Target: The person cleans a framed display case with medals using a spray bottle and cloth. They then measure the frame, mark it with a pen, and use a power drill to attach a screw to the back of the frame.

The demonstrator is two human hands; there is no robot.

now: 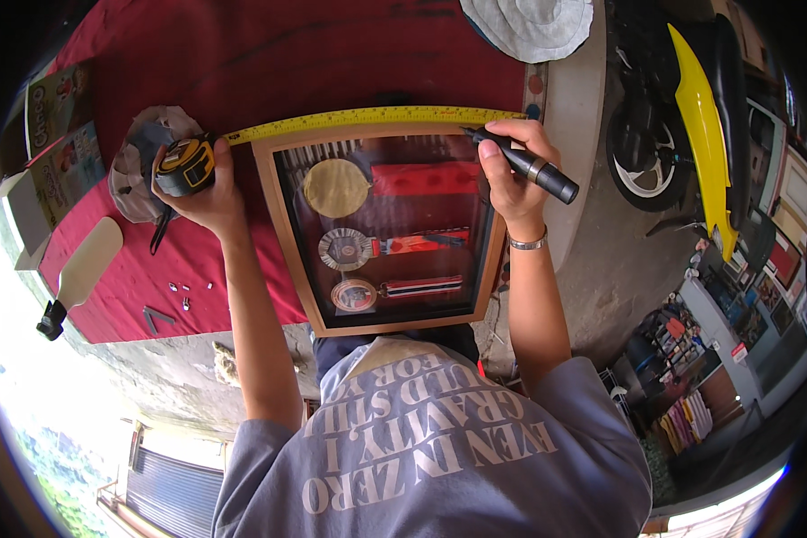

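Observation:
My left hand (201,193) grips a yellow and black tape measure case (185,166). Its yellow blade (376,116) runs right along the top edge of a wooden display frame (282,229) that holds three medals with ribbons. My right hand (511,170) holds a black marker (524,163) with its tip at the frame's top right corner, touching the end of the blade. The frame lies on a red cloth (242,63) over the table.
A cardboard box (49,143) and a pale paddle-shaped tool (80,269) lie at the left. Small screws and a metal bracket (157,316) sit near the cloth's edge. A grey round object (529,27) is at the top. A yellow and black motorbike (690,117) stands at the right.

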